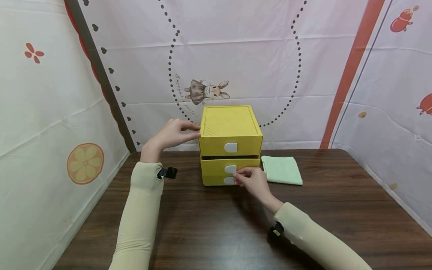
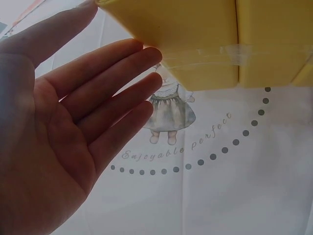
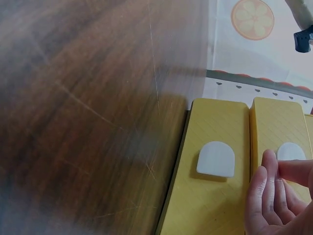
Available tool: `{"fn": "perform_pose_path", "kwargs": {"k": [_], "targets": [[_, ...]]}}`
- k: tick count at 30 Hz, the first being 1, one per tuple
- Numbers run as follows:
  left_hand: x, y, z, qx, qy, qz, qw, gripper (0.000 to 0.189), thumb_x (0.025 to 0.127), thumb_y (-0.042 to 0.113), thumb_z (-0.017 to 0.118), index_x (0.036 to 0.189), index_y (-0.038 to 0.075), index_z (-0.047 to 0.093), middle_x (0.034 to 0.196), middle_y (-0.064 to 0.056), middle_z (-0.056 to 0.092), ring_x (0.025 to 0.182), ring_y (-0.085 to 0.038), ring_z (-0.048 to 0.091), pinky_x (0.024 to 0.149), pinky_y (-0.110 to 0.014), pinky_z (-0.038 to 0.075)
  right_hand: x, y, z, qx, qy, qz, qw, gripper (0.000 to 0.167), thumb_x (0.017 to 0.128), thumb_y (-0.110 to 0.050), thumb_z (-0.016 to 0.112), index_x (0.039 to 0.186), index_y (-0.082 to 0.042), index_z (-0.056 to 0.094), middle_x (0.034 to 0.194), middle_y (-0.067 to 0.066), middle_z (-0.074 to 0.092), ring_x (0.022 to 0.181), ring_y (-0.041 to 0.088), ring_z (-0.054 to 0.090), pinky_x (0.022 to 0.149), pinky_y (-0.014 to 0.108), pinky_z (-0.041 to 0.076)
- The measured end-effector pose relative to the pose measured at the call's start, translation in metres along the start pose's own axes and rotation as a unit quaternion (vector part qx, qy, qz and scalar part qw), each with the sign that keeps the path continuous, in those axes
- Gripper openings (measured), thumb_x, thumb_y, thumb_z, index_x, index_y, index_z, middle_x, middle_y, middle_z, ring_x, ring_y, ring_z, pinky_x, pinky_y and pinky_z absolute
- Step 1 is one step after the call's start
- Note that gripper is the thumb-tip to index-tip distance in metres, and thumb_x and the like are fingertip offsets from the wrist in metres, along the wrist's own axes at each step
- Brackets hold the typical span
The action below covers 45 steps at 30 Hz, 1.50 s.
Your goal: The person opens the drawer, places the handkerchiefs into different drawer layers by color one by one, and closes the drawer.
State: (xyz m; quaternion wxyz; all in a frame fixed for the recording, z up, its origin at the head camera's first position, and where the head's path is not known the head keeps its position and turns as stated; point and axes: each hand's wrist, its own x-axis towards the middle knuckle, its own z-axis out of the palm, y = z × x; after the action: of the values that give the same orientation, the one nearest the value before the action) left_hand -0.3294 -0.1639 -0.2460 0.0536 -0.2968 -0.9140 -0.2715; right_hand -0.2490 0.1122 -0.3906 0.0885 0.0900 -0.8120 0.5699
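A yellow drawer unit [image 1: 231, 120] with white handles stands at the back of the table. Its middle drawer [image 1: 213, 165] juts slightly forward, a dark gap showing above it. My right hand [image 1: 254, 183] pinches that drawer's white handle [image 3: 291, 151] at its edge, thumb against curled fingers. Below it, the bottom drawer's handle [image 3: 215, 159] is untouched. At the unit's upper left edge, my left hand [image 1: 173, 134] rests its fingertips, the fingers fairly straight. The left wrist view shows the palm of this hand beside the yellow side wall [image 2: 195, 44]. The drawer's inside is hidden.
A folded pale green cloth [image 1: 281, 170] lies just right of the unit on the dark wooden table [image 1: 199, 225]. Printed white fabric [image 1: 236, 56] hangs close behind and along both sides.
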Motion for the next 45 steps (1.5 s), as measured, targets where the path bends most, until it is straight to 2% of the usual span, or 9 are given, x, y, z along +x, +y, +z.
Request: {"fn": "perform_pose_path", "kwargs": {"k": [15, 32, 38, 45], "targets": [[-0.001, 0.002, 0.000, -0.004, 0.000, -0.007, 1.0000, 0.042, 0.088, 0.045, 0.064, 0.120, 0.018, 0.067, 0.123, -0.003, 0.065, 0.117, -0.021, 0.058, 0.098, -0.045, 0.046, 0.011, 0.002, 0.001, -0.013, 0.013, 0.003, 0.9998, 0.014, 0.086, -0.013, 0.070, 0.085, 0.000, 0.073, 0.073, 0.013, 0.072, 0.067, 0.025, 0.071, 0.065, 0.044, 0.058], [0.000, 0.001, 0.000, -0.015, 0.004, -0.009, 0.9998, 0.043, 0.087, 0.046, 0.064, 0.120, 0.018, 0.067, 0.124, -0.004, 0.065, 0.116, -0.022, 0.058, 0.097, -0.045, 0.046, 0.016, 0.003, 0.002, -0.024, 0.014, 0.009, 0.9996, 0.015, 0.086, -0.014, 0.069, 0.086, 0.000, 0.073, 0.075, 0.014, 0.072, 0.070, 0.029, 0.071, 0.062, 0.036, 0.058], [0.000, 0.001, 0.000, -0.019, 0.005, -0.007, 0.9998, 0.042, 0.088, 0.045, 0.064, 0.119, 0.017, 0.067, 0.123, -0.004, 0.065, 0.118, -0.026, 0.057, 0.098, -0.048, 0.045, 0.015, 0.002, 0.002, -0.022, 0.014, 0.010, 0.9996, 0.015, 0.086, -0.014, 0.069, 0.086, 0.000, 0.073, 0.075, 0.014, 0.072, 0.069, 0.027, 0.071, 0.063, 0.039, 0.058], [-0.001, 0.001, 0.000, -0.009, 0.003, -0.009, 0.9999, 0.044, 0.087, 0.047, 0.064, 0.120, 0.018, 0.067, 0.124, -0.004, 0.065, 0.118, -0.023, 0.057, 0.099, -0.046, 0.045, 0.015, 0.002, 0.001, -0.027, 0.011, 0.015, 0.9994, 0.016, 0.087, -0.016, 0.069, 0.087, -0.001, 0.073, 0.075, 0.011, 0.073, 0.067, 0.020, 0.071, 0.064, 0.039, 0.058]]}}
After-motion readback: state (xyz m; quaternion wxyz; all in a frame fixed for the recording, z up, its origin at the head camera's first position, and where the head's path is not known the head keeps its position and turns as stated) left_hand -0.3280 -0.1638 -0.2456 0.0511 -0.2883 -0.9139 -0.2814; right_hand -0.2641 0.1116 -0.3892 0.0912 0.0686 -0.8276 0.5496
